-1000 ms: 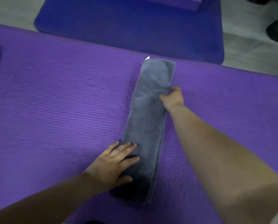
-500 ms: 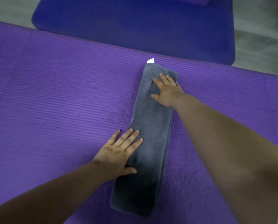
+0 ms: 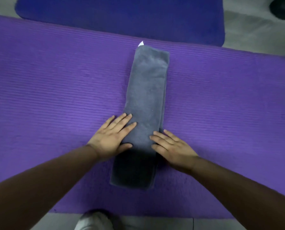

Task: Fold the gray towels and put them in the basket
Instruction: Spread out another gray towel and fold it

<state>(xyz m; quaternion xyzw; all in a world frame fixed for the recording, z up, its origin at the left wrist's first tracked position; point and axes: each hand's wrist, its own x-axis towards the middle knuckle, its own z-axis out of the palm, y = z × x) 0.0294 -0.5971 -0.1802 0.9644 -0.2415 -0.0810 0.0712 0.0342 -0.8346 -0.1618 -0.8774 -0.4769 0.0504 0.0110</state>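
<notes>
Flat hands smoothing the folded strip
The left hand (image 3: pixel 111 138) and right hand (image 3: pixel 173 147) lay open and flat on the near edges of the long gray plush towel (image 3: pixel 147 87), a narrow strip on the purple ribbed foam mat (image 3: pixel 55 83); pressing evenly before halving it would likely keep the edges aligned; no basket showed

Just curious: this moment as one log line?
towel: folded strip on mat | left hand: flat on it | right hand: flat on it
</notes>
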